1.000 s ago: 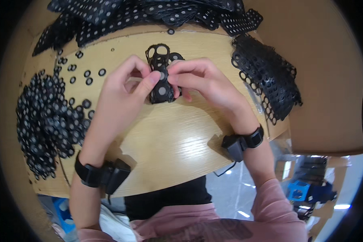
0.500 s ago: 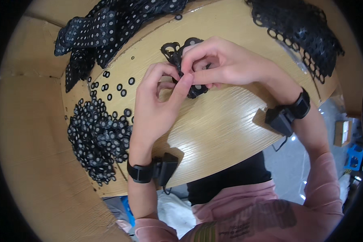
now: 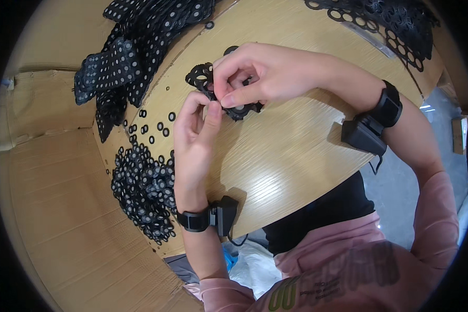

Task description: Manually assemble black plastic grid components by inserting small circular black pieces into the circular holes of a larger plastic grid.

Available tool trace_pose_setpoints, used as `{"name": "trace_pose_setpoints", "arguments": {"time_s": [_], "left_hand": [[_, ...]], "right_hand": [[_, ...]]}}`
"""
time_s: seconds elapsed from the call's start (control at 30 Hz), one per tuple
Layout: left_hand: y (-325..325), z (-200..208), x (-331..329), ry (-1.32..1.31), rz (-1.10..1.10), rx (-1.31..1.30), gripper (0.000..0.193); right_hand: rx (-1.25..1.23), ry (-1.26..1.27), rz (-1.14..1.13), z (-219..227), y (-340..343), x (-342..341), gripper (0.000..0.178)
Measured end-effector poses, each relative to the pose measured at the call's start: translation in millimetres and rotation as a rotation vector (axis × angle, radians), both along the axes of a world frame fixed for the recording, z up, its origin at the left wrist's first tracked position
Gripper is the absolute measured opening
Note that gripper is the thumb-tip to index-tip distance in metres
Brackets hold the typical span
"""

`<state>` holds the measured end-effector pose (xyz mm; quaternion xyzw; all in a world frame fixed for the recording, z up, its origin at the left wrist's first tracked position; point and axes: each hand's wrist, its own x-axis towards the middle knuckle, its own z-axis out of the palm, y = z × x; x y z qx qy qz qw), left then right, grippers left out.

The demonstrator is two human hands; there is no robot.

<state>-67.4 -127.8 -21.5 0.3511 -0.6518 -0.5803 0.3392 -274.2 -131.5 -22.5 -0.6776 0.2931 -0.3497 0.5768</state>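
A bunched black rubber sheet of joined rings (image 3: pixel 198 77) is held above the table between my two hands. My right hand (image 3: pixel 260 75) is closed on it, thumb and forefinger pinched together, with part of the sheet hanging below. My left hand (image 3: pixel 196 127) is closed too, its thumb and forefinger pinching at the near left edge of the sheet, fingertips almost touching those of the right. Whatever small part lies between the left fingertips is hidden. Left of my left forearm lies a heap of loose black rings with grey centres (image 3: pixel 143 187).
Folded black sheets dotted with grey discs (image 3: pixel 117 65) lie at the far left. Black netting with punched-out holes (image 3: pixel 395 26) rests at the far right. A cardboard wall (image 3: pixel 52 208) borders the wooden table (image 3: pixel 291 151) on the left. Several single rings (image 3: pixel 160 126) are scattered nearby.
Both hands and the sheet sit a little further left in the picture. My left hand has turned more upright and the fingertips have drawn together. The whole view has shifted somewhat.
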Motion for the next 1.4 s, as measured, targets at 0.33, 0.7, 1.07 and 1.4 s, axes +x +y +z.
{"name": "trace_pose_setpoints", "arguments": {"time_s": [0.33, 0.7, 1.07, 1.4], "left_hand": [[-1.0, 1.6, 2.8, 0.037, -0.027, 0.048, 0.008], [-4.2, -0.6, 4.1, 0.024, -0.001, 0.040, 0.010], [3.2, 5.2, -7.1, -0.118, 0.118, -0.221, 0.012], [0.9, 3.2, -7.8, -0.306, 0.182, -0.462, 0.017]], "right_hand": [[-0.038, -0.006, -0.003, -4.9, -2.8, 0.1, 0.010], [-0.068, -0.010, -0.023, -5.9, -3.5, 2.2, 0.012], [0.027, 0.138, -0.195, 15.9, -0.5, -7.9, 0.018], [0.158, 0.096, -0.293, 9.1, -4.5, -6.8, 0.017]]}}
